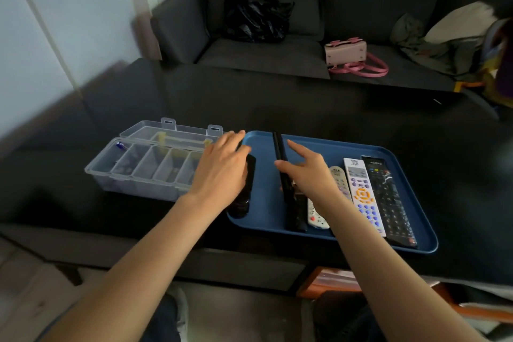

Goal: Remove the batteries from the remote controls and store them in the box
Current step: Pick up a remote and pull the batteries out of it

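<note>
A blue tray (333, 147) on the black table holds several remotes. My left hand (222, 169) lies with fairly straight fingers on a short black remote (245, 197) at the tray's left edge. My right hand (308, 172) pinches a slim black remote (279, 144) that stands tilted on its edge. Beside it lie another black remote (297, 214), a small white one (316, 218), a beige one (339, 179), a white one with orange buttons (363, 194) and a long black one (388, 197). Left of the tray, the clear compartment box (133, 175) stands open, a small blue item (120, 144) in its end compartment.
The box's lid (172, 133) lies flat behind it. Beyond the table (277, 103) is a dark sofa with a black plastic bag (255, 16), a pink handbag (347, 54) and cloth items at the right. An orange crate (330, 280) sits under the table's near edge.
</note>
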